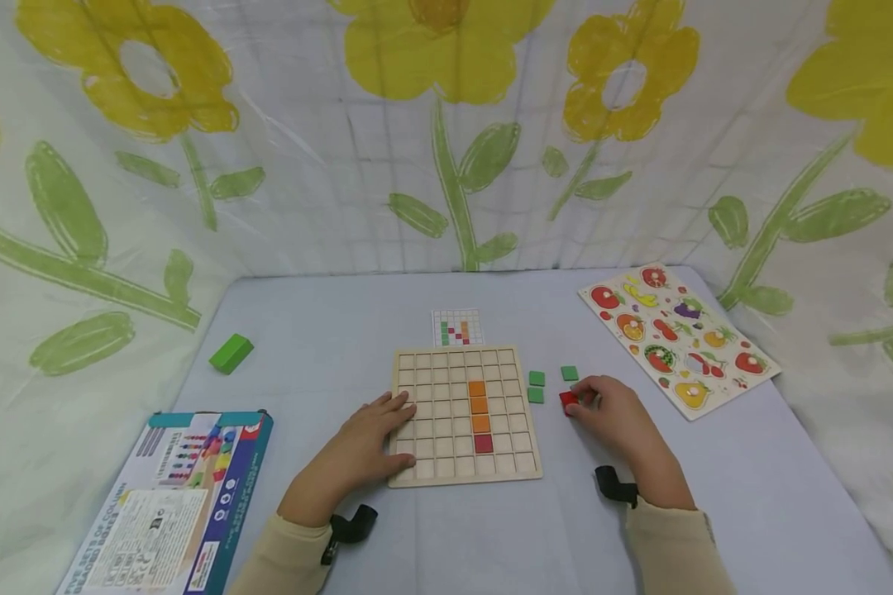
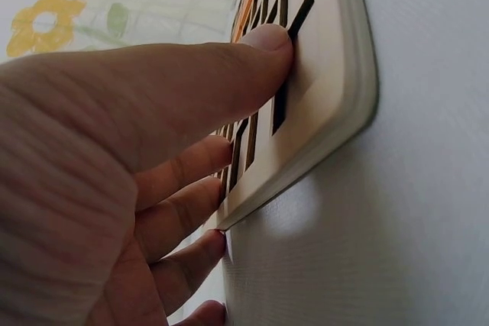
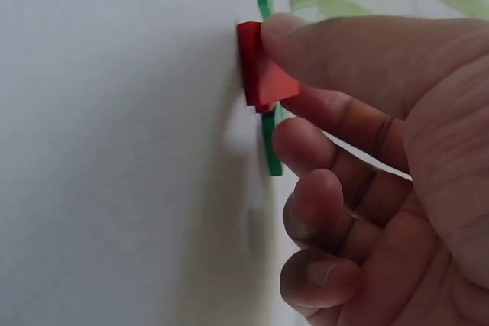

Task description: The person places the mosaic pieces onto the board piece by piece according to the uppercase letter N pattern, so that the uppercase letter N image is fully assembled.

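A wooden grid board (image 1: 432, 478) lies on the table, with three orange tiles (image 1: 479, 405) in one column and a red tile (image 1: 484, 444) directly below them. My left hand (image 1: 359, 446) rests on the board's left edge; its thumb lies on the frame near the corner in the left wrist view. Right of the board, my right hand (image 1: 616, 417) pinches a red square tile (image 3: 267, 74) between thumb and index finger, low over the table. Around it lie several green tiles (image 1: 537, 378), one partly hidden by the fingers. A small pattern card (image 1: 457, 314) lies behind the board.
A green block (image 1: 231, 354) sits at the back left. Nearer on the left is a printed box (image 1: 171, 504). A fruit picture board (image 1: 677, 339) lies at the back right. Behind the table hangs a flower-printed curtain (image 1: 305, 207).
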Action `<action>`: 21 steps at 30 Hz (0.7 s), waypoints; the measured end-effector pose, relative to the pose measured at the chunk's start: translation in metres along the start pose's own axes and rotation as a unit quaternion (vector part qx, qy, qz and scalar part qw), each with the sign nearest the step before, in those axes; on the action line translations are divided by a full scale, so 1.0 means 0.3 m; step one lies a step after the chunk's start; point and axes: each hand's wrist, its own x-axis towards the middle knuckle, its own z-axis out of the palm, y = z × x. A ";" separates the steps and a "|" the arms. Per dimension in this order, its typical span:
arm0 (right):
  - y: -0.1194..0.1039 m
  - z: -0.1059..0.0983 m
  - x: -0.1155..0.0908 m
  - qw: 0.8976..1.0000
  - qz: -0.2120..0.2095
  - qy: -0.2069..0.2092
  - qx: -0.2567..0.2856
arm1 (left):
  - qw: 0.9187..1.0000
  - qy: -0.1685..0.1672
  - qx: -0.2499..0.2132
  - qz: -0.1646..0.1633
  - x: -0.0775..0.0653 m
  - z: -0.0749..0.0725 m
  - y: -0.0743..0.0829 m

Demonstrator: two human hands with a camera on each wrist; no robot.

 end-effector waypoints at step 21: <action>-0.083 0.002 -0.027 0.994 -0.033 -0.023 0.101 | 1.000 -0.001 0.002 0.005 -0.002 -0.001 -0.005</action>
